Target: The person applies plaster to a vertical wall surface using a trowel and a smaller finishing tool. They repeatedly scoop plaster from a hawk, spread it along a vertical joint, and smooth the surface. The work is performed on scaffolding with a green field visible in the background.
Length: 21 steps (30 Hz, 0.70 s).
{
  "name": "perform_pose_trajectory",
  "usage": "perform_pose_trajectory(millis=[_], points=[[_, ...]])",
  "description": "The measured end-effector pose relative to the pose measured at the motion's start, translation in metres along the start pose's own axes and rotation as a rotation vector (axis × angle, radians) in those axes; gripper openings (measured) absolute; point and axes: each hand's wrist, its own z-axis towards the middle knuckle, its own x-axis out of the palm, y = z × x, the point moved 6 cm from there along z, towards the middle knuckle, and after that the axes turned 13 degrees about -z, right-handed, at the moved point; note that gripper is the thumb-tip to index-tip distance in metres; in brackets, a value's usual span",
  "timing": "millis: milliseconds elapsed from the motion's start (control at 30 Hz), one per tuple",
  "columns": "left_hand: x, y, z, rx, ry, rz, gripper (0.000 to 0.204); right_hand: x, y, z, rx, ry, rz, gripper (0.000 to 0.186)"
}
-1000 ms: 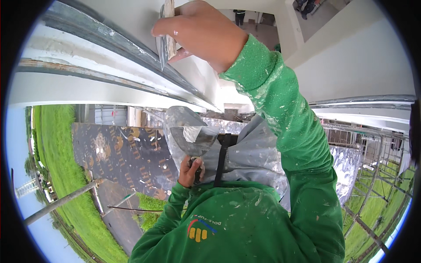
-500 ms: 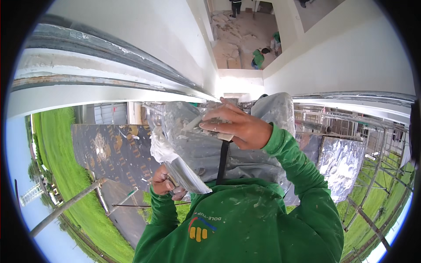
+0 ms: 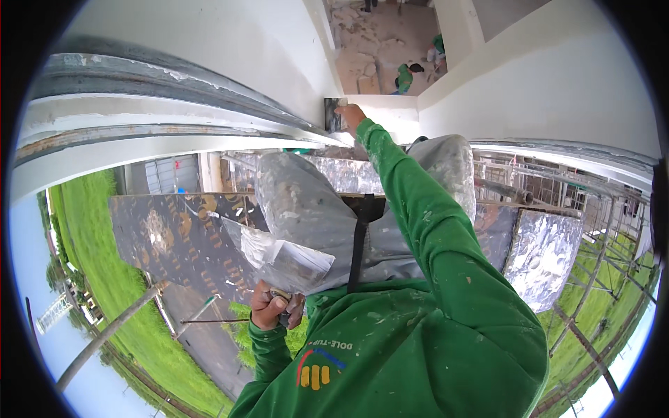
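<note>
Near my chest, my left hand (image 3: pixel 273 306) is closed round the handle of a broad plastering trowel (image 3: pixel 306 263). White putty (image 3: pixel 249 244) lies on that metal blade, toward its far left end. My right arm reaches far forward, and my right hand (image 3: pixel 352 117) grips a flat, dark rectangular blade (image 3: pixel 332 111), like a filling knife. It is held up against the inner corner by the white wall (image 3: pixel 279 52); whether its whole face touches cannot be made out. The sleeves and grey trousers (image 3: pixel 306 202) carry white splashes.
Below me is a dark plywood platform (image 3: pixel 181 230) with scaffold tubes (image 3: pixel 108 338) beside it. Metal rails (image 3: pixel 167 80) run along the left wall. A shiny splattered board (image 3: pixel 543 254) is at right. Through the opening, a person in green (image 3: pixel 404 78) works on a rubble-strewn floor. Grass lies below.
My right hand has moved from above my lap forward to the wall corner with its blade. My left hand has lowered slightly, and the loaded trowel has tilted flatter.
</note>
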Motion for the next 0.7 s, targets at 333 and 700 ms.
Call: perform_pose_trajectory(millis=[333,700], points=[[-0.002,0.003,0.008,-0.001,-0.009,-0.003,0.05,-0.072,0.096,-0.043,0.384,0.088,1.016,0.024],[0.021,0.018,0.024,-0.094,0.131,0.021,0.045,-0.229,0.255,-0.1,-0.034,0.132,0.983,0.024]])
